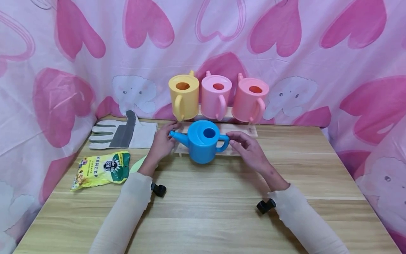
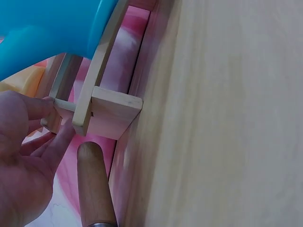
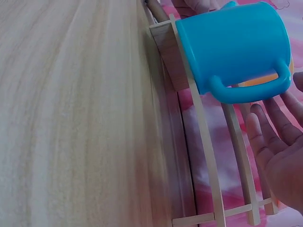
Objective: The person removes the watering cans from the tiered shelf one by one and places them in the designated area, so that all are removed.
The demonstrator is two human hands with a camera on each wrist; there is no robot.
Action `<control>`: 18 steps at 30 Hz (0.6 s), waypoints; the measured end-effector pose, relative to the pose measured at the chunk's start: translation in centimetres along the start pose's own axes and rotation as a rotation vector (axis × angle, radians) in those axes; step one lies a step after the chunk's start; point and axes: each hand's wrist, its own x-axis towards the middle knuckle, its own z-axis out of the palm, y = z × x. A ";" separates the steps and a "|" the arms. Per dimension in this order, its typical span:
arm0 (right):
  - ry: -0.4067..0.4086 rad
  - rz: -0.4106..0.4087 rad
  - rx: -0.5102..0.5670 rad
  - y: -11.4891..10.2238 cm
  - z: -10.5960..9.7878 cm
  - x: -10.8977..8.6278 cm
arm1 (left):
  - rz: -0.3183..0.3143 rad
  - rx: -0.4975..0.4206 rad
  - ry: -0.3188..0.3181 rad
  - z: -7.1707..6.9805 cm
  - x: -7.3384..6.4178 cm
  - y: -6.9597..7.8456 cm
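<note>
A blue watering can (image 1: 203, 144) stands upright on the lower front of a slatted wooden rack (image 3: 208, 156), spout to the left and handle to the right. My left hand (image 1: 163, 141) is at the rack's left end, just behind the spout. In the left wrist view, the fingers of this hand (image 2: 28, 156) pinch the ends of the rack's slats (image 2: 87, 106). Beside the can's handle (image 3: 251, 91), my right hand (image 1: 247, 146) has its fingers loosely extended and holds nothing. Its fingertips are close to the handle.
Behind the blue can, yellow (image 1: 185, 100), light pink (image 1: 215, 98) and coral-pink (image 1: 249, 100) watering cans stand on the rack. At left lie work gloves (image 1: 123, 134), a yellow-green packet (image 1: 103, 169) and a pale green object (image 1: 137, 165) partly under my arm. A wooden tool handle (image 2: 96, 184) lies near the rack.
</note>
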 end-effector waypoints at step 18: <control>-0.024 0.013 -0.042 -0.6 0.0 0.3 | -0.055 -0.079 0.023 0.3 -0.1 0.1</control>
